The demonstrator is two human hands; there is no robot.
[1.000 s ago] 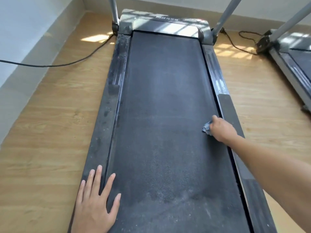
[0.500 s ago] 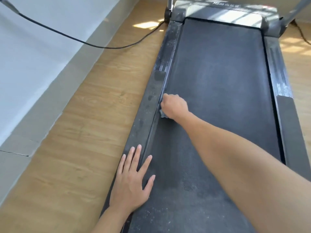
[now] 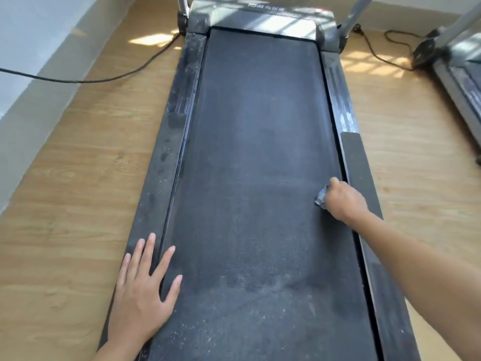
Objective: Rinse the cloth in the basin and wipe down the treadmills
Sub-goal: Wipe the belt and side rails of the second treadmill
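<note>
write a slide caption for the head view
Right hand holds a grey cloth on the treadmill belt; left hand rests flat.

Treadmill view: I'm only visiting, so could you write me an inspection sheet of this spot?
Surface: black belt, pale specks at its near end; rails smudged.
Job's things: grey cloth bunched at the belt's right edge.
Clutter: nothing seen.
Hands: right hand grips the cloth; left hand lies flat over the left rail and belt edge.
Cables: black cable across the floor at left; another at far right.
Surroundings: wooden floor, pale wall left, second treadmill right.
</note>
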